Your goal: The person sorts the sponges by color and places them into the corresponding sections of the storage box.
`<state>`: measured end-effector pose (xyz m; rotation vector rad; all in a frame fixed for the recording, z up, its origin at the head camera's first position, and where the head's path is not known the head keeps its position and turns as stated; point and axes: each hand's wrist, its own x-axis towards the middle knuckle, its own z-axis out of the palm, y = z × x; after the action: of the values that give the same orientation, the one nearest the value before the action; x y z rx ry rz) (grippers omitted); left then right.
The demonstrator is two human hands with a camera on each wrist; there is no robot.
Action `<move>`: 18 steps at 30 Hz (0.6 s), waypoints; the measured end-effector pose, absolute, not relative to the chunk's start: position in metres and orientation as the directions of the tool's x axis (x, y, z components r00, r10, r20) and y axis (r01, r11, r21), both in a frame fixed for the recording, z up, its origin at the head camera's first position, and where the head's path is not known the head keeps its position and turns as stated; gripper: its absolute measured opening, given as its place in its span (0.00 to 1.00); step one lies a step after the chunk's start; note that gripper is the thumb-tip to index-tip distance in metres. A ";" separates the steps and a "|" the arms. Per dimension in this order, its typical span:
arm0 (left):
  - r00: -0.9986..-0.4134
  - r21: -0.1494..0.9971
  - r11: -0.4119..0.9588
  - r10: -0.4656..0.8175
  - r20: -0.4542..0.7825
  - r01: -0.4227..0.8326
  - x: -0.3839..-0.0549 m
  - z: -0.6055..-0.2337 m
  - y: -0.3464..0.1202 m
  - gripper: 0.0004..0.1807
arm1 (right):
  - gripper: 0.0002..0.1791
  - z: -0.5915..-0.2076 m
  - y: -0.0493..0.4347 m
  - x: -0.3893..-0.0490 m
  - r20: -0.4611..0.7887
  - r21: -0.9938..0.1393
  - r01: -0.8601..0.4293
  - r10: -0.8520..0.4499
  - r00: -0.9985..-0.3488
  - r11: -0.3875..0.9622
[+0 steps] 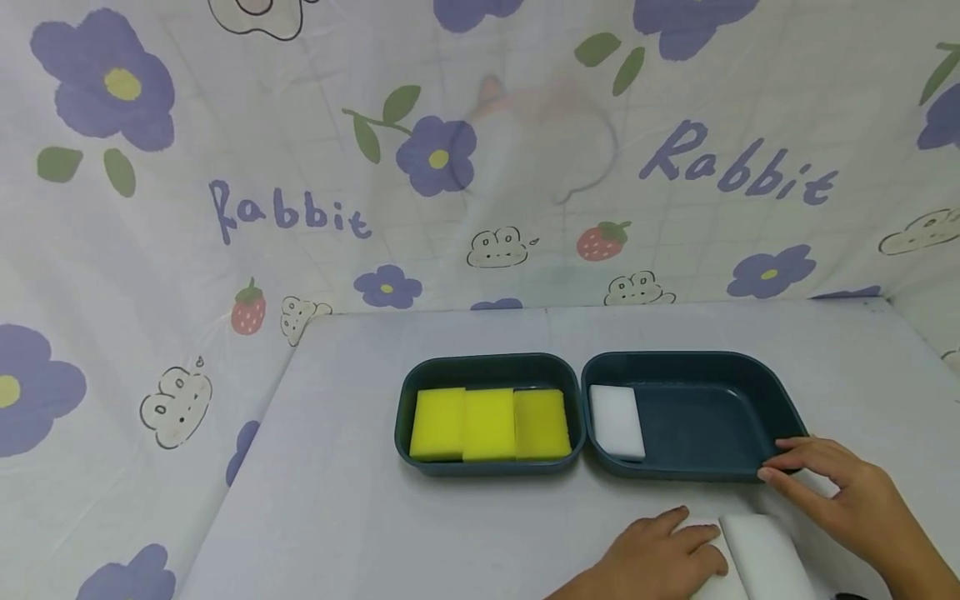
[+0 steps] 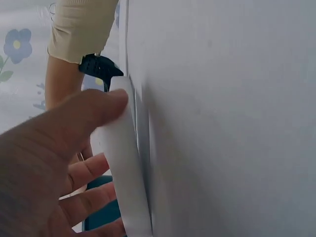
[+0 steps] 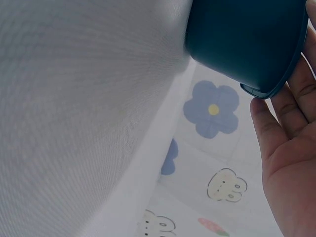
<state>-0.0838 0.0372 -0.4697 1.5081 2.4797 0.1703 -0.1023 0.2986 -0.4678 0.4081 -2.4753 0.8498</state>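
In the head view my left hand (image 1: 660,557) rests on a white sponge block (image 1: 718,583) near the front edge. A second white sponge block (image 1: 768,558) lies just to its right. In the left wrist view, the thumb and spread fingers touch a white block (image 2: 123,158), seen along its edge. My right hand (image 1: 847,487) holds the front right corner of a dark teal tray (image 1: 693,417), thumb outside the rim. The tray's underside and rim (image 3: 247,44) show in the right wrist view. Inside, at its left end, lies a white sponge (image 1: 617,422).
Against the tray's left side stands a smaller teal tray (image 1: 487,468) with yellow sponges (image 1: 489,425) side by side in it. A white cloth covers the table (image 1: 330,500). Behind hangs a curtain (image 1: 525,192) printed with flowers and rabbits.
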 end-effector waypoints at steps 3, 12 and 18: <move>-0.424 0.206 0.443 0.896 -0.132 0.873 -0.086 -0.468 0.037 0.30 | 0.14 -0.468 0.299 -0.102 0.534 -0.487 -0.423 -0.123 -0.837 0.764; -0.404 0.195 0.421 0.907 -0.121 0.886 -0.087 -0.463 0.036 0.29 | 0.13 -0.468 0.298 -0.102 0.505 -0.484 -0.386 -0.110 -0.856 0.786; -0.394 0.166 0.405 0.914 -0.097 0.899 -0.087 -0.467 0.035 0.32 | 0.13 -0.467 0.298 -0.102 0.498 -0.495 -0.377 -0.100 -0.861 0.783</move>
<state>-0.0870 0.0350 -0.4668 1.6200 2.4849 0.1286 -0.1019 0.2977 -0.4674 0.3578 -2.5216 0.8330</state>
